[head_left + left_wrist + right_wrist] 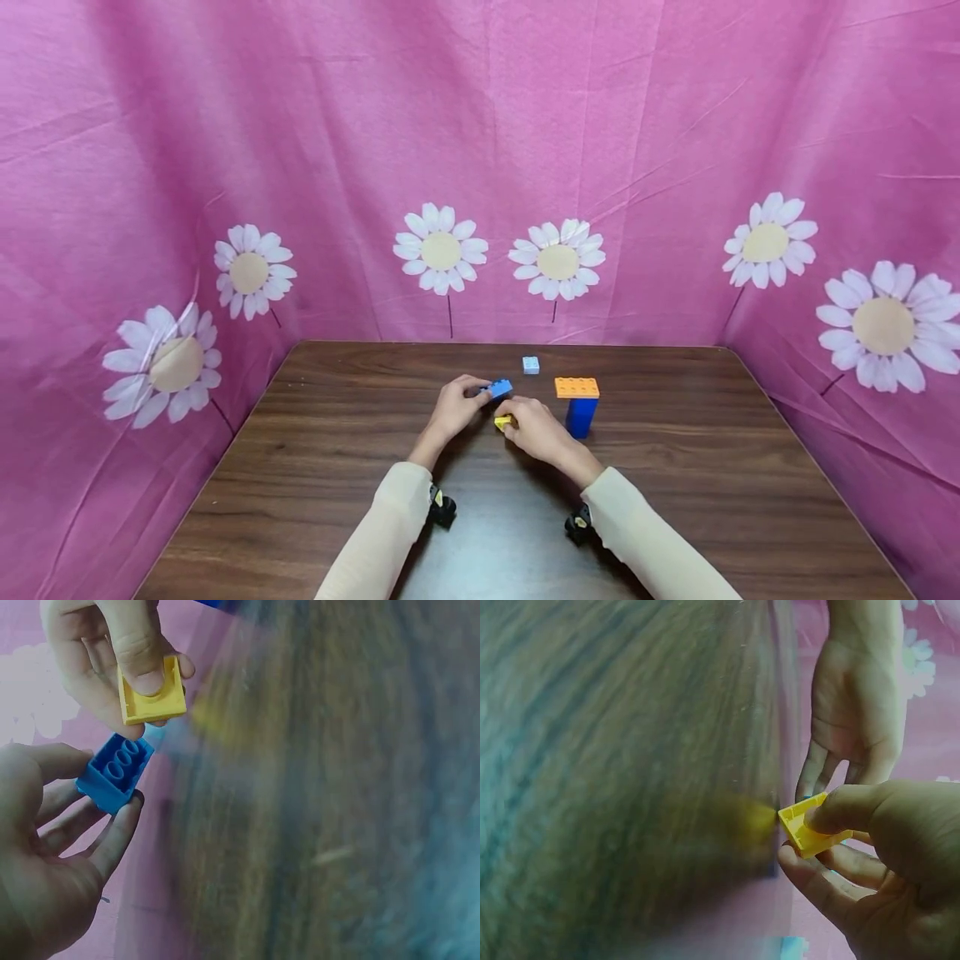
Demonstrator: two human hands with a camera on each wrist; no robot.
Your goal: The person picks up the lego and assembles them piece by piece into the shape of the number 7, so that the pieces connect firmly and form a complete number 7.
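Your left hand (453, 406) holds a blue brick (116, 772) between thumb and fingers, with its hollow underside facing the left wrist camera; 3 round tubes show inside. Your right hand (536, 427) pinches a yellow piece (154, 712), the thumb pressed into its shallow, rimmed hollow. The 2 pieces are close together but apart, over the middle of the table (300, 500).

From the head view your left fingers cover 1 end of the blue brick, and your right fingers hide much of the yellow piece. In the right wrist view only a sliver of blue shows past the yellow rim, and you can't make out the brick's shape there. Whether either piece touches the wood is hard to tell.

Just to the right of your right hand, a studded orange plate (577, 388) lies flat on an upright, smooth dark blue block (581, 418). A small light blue brick (531, 365) sits near the far edge. The brown, streaky wood grain blurs in the wrist views. Creased pink cloth (337, 125) with white daisies hangs behind; your cream sleeves (648, 525) are cut off at the bottom.
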